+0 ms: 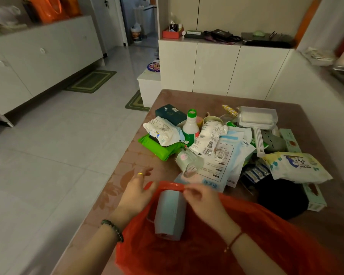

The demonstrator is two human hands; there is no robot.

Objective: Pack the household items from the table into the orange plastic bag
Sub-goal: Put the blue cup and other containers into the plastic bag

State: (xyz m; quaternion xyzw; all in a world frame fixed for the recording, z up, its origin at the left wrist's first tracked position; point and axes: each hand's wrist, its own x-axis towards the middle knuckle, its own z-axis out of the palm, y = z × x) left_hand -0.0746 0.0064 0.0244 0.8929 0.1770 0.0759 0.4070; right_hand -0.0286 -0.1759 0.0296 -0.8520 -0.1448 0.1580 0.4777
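Observation:
The orange plastic bag (252, 241) lies at the near edge of the brown table (187, 98). A grey-blue roll (170, 213) rests in its mouth. My right hand (203, 201) pinches the bag's rim above the roll. On the bag's left side, my left hand (135, 193) has its fingers spread; whether it grips the plastic is unclear. Further back is a heap of household items: a green-capped white bottle (191, 128), a green wipes pack (161, 148), white packets (161, 131), a lint roller (256, 120), a tissue pack (296, 167) and a dark box (170, 114).
A black round object (280, 199) and a pale green box (314, 197) lie right of the bag. White cabinets (222, 70) stand behind the table. To the left is tiled floor (48, 145) with green mats. More orange bags (48, 8) sit on the left counter.

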